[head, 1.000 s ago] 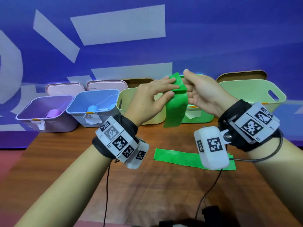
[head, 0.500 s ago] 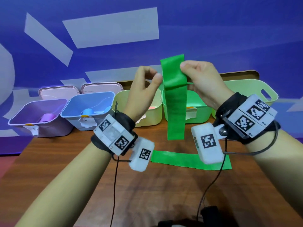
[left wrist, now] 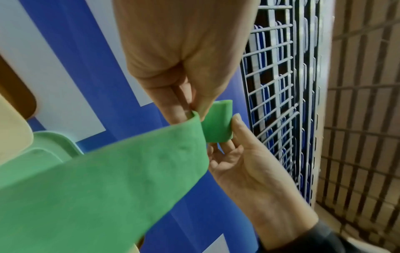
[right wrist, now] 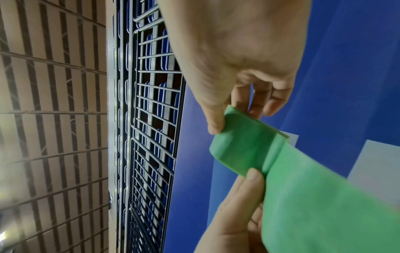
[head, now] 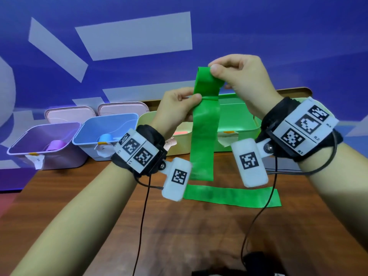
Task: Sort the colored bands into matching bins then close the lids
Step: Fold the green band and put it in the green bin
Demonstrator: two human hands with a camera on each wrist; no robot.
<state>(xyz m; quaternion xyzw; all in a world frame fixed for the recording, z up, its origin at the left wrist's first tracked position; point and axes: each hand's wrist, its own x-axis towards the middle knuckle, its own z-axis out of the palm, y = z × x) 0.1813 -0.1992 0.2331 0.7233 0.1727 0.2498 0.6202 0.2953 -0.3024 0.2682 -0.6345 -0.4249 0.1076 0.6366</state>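
- Wooden worktop [head: 199, 236] w/ bins along back; green bin [head: 237, 124] = landmark.
- Green band [head: 205, 124] hangs in front of it, pinched by left hand [head: 177, 108] & right hand [head: 239, 76].
- 2nd band [head: 233, 197] lies flat, nearer than bin.

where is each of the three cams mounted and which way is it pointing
Head: on the person's head, looking forward and down at the table and bins; shows both forearms and hands.
Left wrist: looks along the left hand at the green band; right hand below.
Right wrist: looks along the right hand; left hand below.
All share the band, pinched by both hands.
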